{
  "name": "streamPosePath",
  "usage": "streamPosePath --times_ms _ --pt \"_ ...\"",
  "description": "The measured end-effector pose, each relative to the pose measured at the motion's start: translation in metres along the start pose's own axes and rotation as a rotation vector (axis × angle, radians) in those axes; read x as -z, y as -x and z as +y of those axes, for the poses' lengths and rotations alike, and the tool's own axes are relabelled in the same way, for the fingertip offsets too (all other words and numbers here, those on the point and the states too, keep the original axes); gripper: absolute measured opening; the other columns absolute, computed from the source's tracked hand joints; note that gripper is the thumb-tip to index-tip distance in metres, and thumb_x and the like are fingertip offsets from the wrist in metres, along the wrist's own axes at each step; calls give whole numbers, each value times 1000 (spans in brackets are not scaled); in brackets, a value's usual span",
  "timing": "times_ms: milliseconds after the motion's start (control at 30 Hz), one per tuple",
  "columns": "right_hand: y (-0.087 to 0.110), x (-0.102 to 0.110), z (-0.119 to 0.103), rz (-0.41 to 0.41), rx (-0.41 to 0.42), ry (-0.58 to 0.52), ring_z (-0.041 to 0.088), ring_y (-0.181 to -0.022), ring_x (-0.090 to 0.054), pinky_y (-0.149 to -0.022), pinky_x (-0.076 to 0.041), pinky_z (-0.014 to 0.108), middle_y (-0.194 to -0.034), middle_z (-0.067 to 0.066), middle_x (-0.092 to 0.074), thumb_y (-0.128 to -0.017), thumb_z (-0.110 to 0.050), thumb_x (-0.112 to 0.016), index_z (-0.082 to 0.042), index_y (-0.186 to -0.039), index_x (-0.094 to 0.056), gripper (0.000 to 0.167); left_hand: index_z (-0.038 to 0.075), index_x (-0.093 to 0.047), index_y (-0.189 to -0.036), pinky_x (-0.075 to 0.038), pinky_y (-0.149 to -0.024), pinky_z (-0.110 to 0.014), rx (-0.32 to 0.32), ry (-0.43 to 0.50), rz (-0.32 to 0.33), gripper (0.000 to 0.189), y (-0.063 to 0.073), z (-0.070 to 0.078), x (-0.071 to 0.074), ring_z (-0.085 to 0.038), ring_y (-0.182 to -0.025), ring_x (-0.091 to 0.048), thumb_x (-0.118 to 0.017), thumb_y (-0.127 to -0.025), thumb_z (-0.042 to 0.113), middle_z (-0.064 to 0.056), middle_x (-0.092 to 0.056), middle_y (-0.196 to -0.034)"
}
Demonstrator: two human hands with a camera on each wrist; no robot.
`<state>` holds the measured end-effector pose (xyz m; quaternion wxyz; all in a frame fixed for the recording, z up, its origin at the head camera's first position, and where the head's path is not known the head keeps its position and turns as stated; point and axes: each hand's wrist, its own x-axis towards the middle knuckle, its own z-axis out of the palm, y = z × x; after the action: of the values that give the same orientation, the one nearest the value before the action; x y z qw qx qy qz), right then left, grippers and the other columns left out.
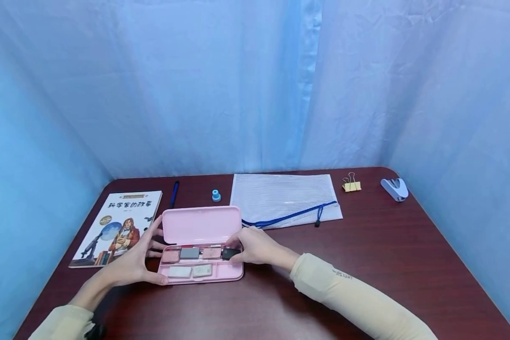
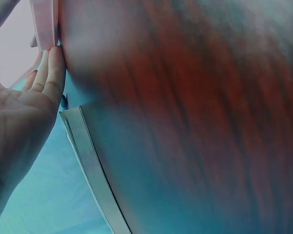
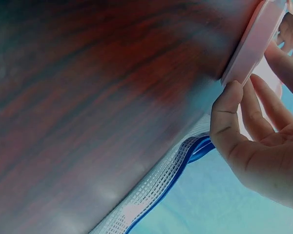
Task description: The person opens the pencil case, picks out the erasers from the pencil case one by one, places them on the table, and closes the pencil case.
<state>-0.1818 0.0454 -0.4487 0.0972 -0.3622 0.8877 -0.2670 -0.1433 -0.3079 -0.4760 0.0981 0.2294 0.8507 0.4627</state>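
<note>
An open pink pencil case (image 1: 201,226) lies on the table with its lid raised at the back. In its rear compartment are pink and grey erasers (image 1: 190,253); whitish erasers (image 1: 180,272) lie in the front one. At the case's left end is my left hand (image 1: 131,257), thumb at the front corner and fairly straight fingers along the side and lid. My right hand (image 1: 257,246) pinches a small black block (image 1: 228,254) at the rear compartment's right end. In the right wrist view, fingers (image 3: 227,114) touch the case's outer wall; the block is hidden there.
A book (image 1: 119,226) lies left, with a blue pen (image 1: 174,194) behind the case. Further back are a small blue piece (image 1: 216,195) and a mesh zip pouch (image 1: 284,198). A yellow binder clip (image 1: 351,184) and a light-blue stapler-like object (image 1: 394,189) sit at the far right.
</note>
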Motion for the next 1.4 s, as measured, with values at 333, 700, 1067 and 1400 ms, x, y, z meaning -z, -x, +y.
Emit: streamPosePath --times_ms 333,700,1067,1400 --pt "0 -3 0 -14 -23 -18 7 -85 -64 -79 -49 24 -94 -4 -75 -80 -15 -86 -11 -112 -79 33 27 7 -163 -53 -93 -32 7 9 6 138 0 -2 -1 -34 -117 -56 -94 -71 17 -16 -32 -143" --pt "-4 -6 -1 -20 -7 -21 6 -85 -61 -82 -48 26 -91 -5 -73 -80 -14 -86 -12 -111 -79 32 24 6 -163 -54 -92 -32 -5 -6 9 137 3 -1 0 -33 -117 -55 -94 -71 17 -17 -32 -143" --pt "-3 -6 1 -30 11 -53 5 -75 -58 -78 -44 27 -76 -13 -63 -81 -12 -85 -19 -97 -76 20 26 8 -163 -54 -93 -35 -9 3 -2 137 3 0 0 -36 -118 -54 -94 -71 17 -19 -31 -143" --pt "-1 0 4 -18 32 -74 9 -78 -59 -71 -46 23 -80 -7 -66 -83 -8 -82 -14 -98 -78 17 27 7 -163 -53 -93 -32 9 -16 5 137 -1 1 0 -33 -118 -55 -94 -71 19 -15 -32 -143"
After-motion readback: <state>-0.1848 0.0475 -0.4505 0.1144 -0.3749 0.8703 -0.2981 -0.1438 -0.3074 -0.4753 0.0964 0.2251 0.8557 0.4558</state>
